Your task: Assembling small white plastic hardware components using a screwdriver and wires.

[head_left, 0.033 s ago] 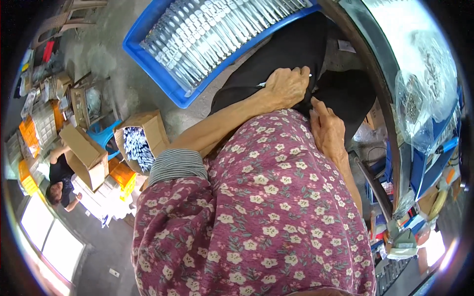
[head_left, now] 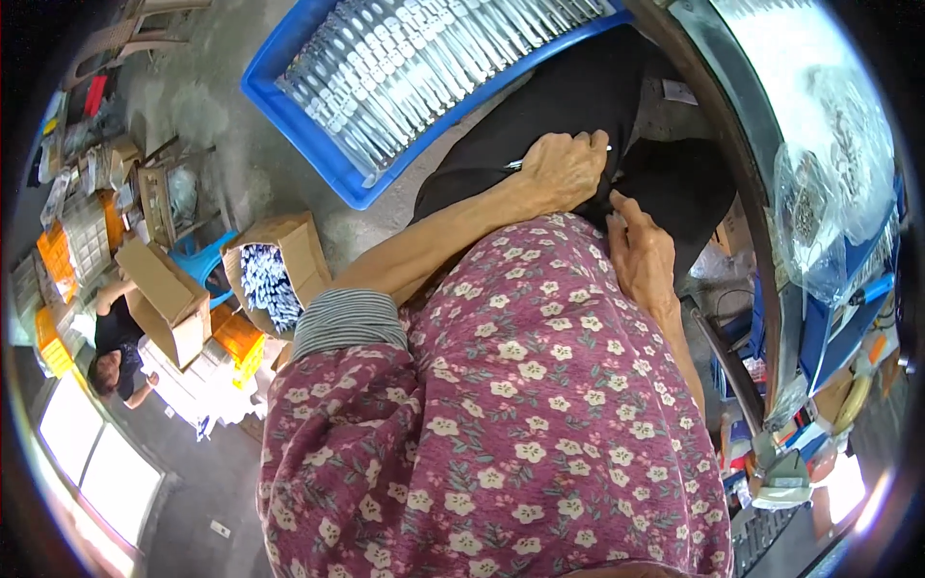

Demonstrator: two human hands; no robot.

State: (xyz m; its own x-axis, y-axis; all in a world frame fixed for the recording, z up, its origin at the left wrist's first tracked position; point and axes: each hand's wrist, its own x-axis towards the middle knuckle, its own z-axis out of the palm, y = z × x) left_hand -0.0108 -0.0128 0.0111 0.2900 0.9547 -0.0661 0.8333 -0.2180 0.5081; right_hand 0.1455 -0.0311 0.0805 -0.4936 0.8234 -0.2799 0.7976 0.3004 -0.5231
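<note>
My left hand (head_left: 568,171) is closed over my dark-trousered lap, wrapped round a thin silvery stick (head_left: 515,165). The stick's shiny ends show on both sides of the fist; its middle is hidden. To the right, my right hand (head_left: 644,255) rests at the edge of my floral garment (head_left: 525,385), a small gap from the left. Its fingers are loosely bent and a little apart, with nothing visible in them. Beyond my knees a blue tray (head_left: 303,144) holds rows of long, slender silvery pieces (head_left: 405,72) with flattened parts.
A workbench edge (head_left: 737,125) curves along my right, with clear plastic bags (head_left: 809,202) of small metal parts on it. At left stand an open carton (head_left: 310,255) of blue-and-white pieces, a blue stool (head_left: 207,260) and another carton (head_left: 171,308). A person in black (head_left: 118,328) is behind it.
</note>
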